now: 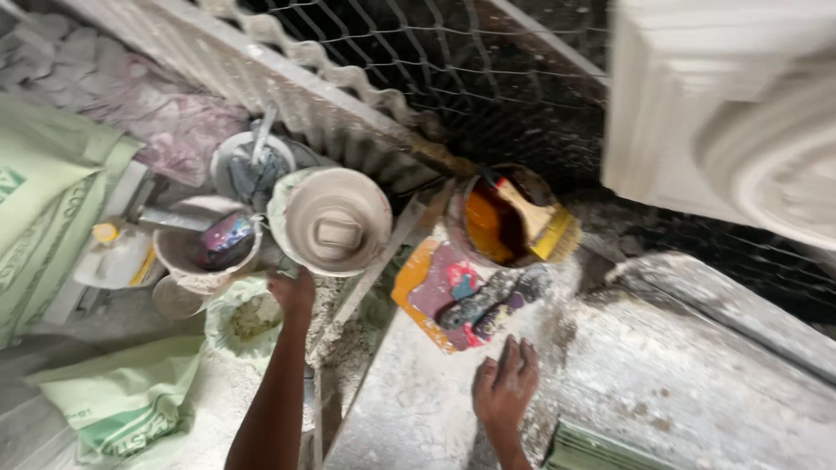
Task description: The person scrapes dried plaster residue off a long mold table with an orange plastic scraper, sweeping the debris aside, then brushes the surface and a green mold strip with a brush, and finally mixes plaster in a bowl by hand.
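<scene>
Dusty slab (662, 383) under right hand (505, 387)

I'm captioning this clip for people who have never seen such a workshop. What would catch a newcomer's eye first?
Probably the tub of orange liquid at centre, with a wide brush resting across its rim. To its left, the left hand grips the edge of a plaster-caked white bucket, tipped toward the camera. The right hand lies flat on the dusty slab, and a big white moulded casting fills the upper right.

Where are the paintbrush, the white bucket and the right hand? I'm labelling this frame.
paintbrush (533, 219): head view, on its wooden handle.
white bucket (335, 228): head view, inside bottom.
right hand (505, 389): head view, back of hand.
</scene>
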A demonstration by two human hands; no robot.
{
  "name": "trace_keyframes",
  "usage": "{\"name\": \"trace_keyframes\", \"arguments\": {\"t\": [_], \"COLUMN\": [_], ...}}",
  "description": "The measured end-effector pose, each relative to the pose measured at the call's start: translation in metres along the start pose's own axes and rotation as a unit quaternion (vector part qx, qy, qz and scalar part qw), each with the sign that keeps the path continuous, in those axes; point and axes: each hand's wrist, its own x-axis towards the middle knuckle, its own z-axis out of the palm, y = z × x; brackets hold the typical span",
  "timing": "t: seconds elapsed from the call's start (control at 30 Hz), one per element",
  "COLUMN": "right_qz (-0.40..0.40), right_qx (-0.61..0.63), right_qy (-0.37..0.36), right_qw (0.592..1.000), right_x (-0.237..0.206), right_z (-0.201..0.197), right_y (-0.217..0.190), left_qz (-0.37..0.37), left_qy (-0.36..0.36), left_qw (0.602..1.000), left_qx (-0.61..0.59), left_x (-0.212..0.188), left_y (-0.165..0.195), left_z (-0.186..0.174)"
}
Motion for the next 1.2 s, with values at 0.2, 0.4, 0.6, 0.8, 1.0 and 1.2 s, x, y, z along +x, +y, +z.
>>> {"name": "trace_keyframes", "arguments": {"t": [0.2, 0.4, 0.6, 0.8, 1.0, 1.2], "right_qz": [-0.028, -0.025, -0.035, 0.047, -0.086, -0.151], "right_qx": [-0.001, 0.007, 0.032, 0.418, 0.613, 0.483], "right_qy": [0.020, 0.011, 0.026, -0.027, -0.162, -0.085], "right_qw": [0.999, 1.000, 0.999, 0.907, 0.769, 0.859], "right_x": [-0.002, -0.007, -0.008, -0.064, -0.087, -0.015], "right_z": [0.006, 0.003, 0.007, 0.039, -0.018, -0.152], "right_y": [0.001, 0.000, 0.012, -0.044, -0.099, -0.074], "left_qz": [-0.231, -0.149, -0.024, 0.023, 0.022, 0.018], "left_qy": [-0.163, -0.171, -0.177, -0.190, -0.180, -0.181], "left_qw": [0.957, 0.963, 0.979, 0.981, 0.983, 0.982], "left_qx": [-0.067, -0.146, -0.101, -0.023, -0.014, 0.050], "left_x": [0.013, 0.002, -0.062, -0.173, -0.293, -0.377], "left_y": [-0.031, -0.015, 0.016, 0.038, 0.023, -0.029], "left_z": [0.014, 0.024, -0.075, -0.189, -0.250, -0.243]}}
